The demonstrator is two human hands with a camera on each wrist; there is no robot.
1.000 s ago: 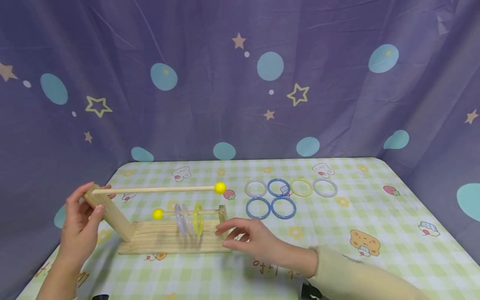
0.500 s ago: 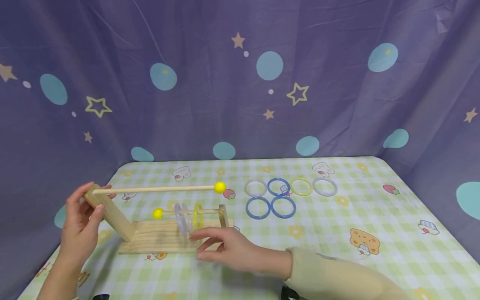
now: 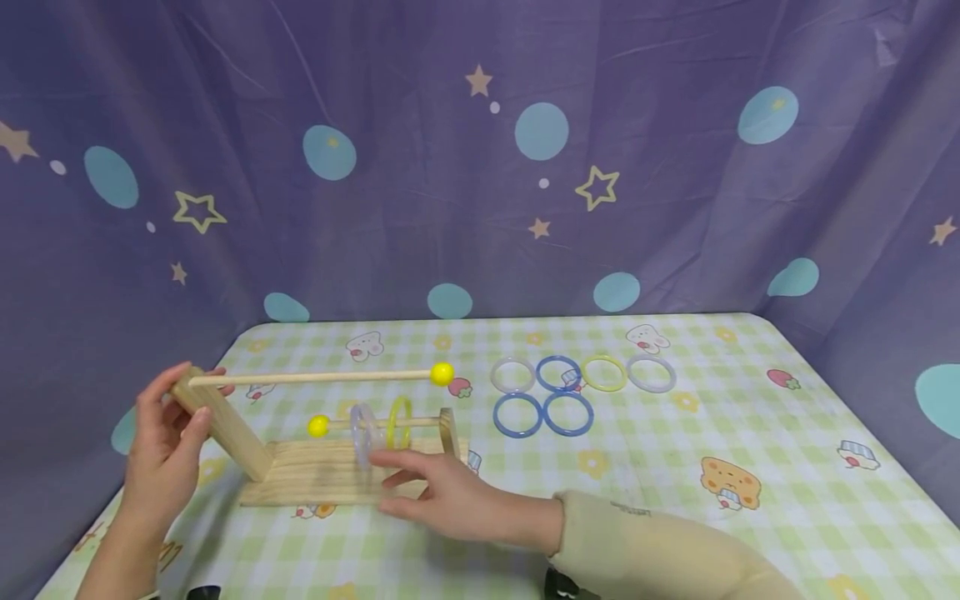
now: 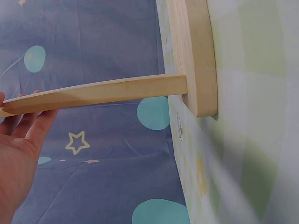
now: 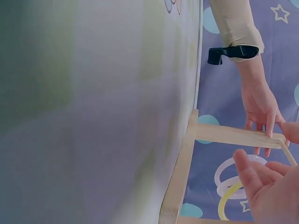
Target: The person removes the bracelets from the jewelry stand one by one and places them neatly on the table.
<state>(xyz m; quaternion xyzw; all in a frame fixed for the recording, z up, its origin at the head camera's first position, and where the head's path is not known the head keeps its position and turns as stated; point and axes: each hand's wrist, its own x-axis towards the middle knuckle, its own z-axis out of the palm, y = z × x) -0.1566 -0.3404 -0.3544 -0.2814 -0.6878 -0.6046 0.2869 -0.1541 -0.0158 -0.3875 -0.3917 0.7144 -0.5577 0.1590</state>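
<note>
The left hand [image 3: 161,458] is pinching the post [image 3: 235,436]; the right hand [image 3: 450,497], spread, is hovering by rings [image 3: 355,435], perhaps risking knocking them left off the rod [image 3: 425,422].

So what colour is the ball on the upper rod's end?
The ball is yellow, clearest in the head view.

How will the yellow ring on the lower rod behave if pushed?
The yellow ring encircles the lower rod loosely, so it'll probably slide or swing. Its thin band suggests light weight; its smooth look hints at slipperiness.
</note>
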